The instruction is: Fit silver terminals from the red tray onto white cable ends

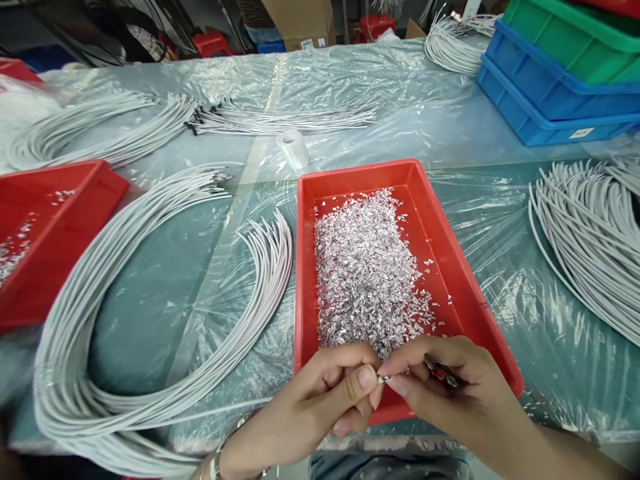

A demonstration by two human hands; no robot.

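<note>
My left hand (325, 393) and my right hand (445, 393) meet over the near edge of a red tray (453, 253). Both pinch one small silvery piece (384, 379) between thumb and fingertips. A thin white cable runs from my left hand down to the left. My right hand also keeps a small dark and red tool (440, 373) tucked under its fingers. The tray holds a heap of shiny foil scraps (367, 267).
A big loop of white cables (125, 293) lies left of the tray, another bundle (585, 233) at the right. A second red tray (55, 227) sits far left. Blue and green crates (560, 87) are stacked at the back right. A tape roll (293, 148) stands behind the tray.
</note>
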